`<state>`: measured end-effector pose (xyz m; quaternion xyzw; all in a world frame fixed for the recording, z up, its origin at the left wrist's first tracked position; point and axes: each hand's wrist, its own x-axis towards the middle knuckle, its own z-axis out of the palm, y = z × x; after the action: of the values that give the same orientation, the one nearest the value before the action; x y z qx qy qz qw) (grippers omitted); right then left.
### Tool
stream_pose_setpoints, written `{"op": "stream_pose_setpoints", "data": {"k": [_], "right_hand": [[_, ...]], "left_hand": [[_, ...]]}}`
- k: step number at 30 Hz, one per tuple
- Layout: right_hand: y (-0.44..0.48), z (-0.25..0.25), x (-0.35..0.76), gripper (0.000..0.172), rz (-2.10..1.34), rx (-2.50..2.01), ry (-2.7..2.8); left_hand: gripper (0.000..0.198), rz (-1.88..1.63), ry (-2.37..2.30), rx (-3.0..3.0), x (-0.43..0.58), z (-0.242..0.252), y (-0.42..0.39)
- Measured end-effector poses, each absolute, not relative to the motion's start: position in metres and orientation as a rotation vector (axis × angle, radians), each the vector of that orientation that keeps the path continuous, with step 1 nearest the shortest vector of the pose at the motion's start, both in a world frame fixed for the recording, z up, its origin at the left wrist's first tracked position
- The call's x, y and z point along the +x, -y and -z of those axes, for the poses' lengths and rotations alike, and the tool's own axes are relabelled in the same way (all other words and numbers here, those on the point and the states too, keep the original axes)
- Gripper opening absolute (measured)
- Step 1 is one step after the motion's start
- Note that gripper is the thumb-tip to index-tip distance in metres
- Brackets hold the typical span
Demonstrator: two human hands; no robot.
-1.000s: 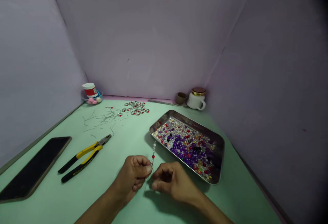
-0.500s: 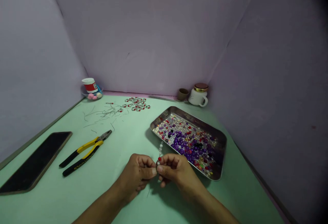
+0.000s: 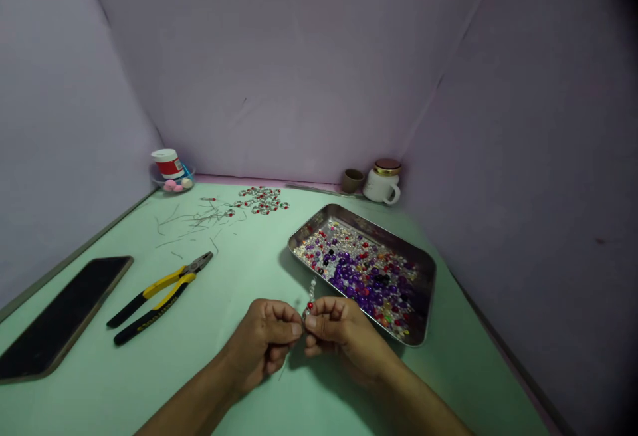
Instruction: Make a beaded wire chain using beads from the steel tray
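My left hand (image 3: 260,343) and my right hand (image 3: 343,336) meet low in the middle of the view, fingertips pinching a thin wire strand of beads (image 3: 312,296). The strand stands up between them, with clear beads and a red bead showing above my fingers. Its lower end is hidden in my grip, and a thin wire seems to hang below my hands. Just beyond my right hand lies a steel tray (image 3: 379,228), heaped with purple, red and clear beads (image 3: 359,273).
Yellow-and-black pliers (image 3: 159,296) and a black phone (image 3: 64,320) lie on the green table (image 3: 239,270) to the left. Cut wires (image 3: 199,220), beaded rings (image 3: 260,200), a small dish (image 3: 169,180), a brown cup (image 3: 351,181) and a white mug (image 3: 381,187) sit farther back.
My right hand has moved left and closed on the strand beside my left hand. The strand now leans slightly toward the tray. The whole view has shifted slightly with my head.
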<state>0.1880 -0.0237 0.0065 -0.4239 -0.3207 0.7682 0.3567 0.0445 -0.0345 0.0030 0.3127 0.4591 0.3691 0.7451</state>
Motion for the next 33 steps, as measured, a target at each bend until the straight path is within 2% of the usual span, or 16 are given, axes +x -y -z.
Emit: {"op": "stream_pose_setpoints", "data": {"k": [4, 10, 14, 17, 21, 25, 33], "right_hand": [[0.023, -0.005, 0.186, 0.032, -1.858, -1.105, 0.986], [0.025, 0.001, 0.182, 0.02, -1.619, -1.173, 1.133], [0.026, 0.001, 0.181, 0.018, -1.587, -1.206, 1.116], [0.025, -0.002, 0.181, 0.02, -1.626, -1.204, 1.065], [0.025, -0.004, 0.184, 0.026, -1.88, -1.108, 0.851], [0.026, -0.004, 0.187, 0.022, -2.027, -0.997, 0.736], [0.027, -0.003, 0.185, 0.026, -1.944, -1.008, 0.736]], "left_hand": [[0.014, -0.802, -1.054, 0.68, 0.045, -0.003, 0.036], [0.015, -0.838, -1.163, 0.646, 0.052, -0.004, 0.037], [0.015, -0.858, -1.156, 0.619, 0.053, -0.002, 0.037], [0.01, -0.844, -1.086, 0.623, 0.051, -0.002, 0.035], [0.004, -0.797, -0.986, 0.632, 0.044, -0.001, 0.032], [0.005, -0.795, -0.941, 0.659, 0.041, 0.0, 0.032], [0.012, -0.943, -1.023, 0.785, 0.047, -0.004, 0.037]]}}
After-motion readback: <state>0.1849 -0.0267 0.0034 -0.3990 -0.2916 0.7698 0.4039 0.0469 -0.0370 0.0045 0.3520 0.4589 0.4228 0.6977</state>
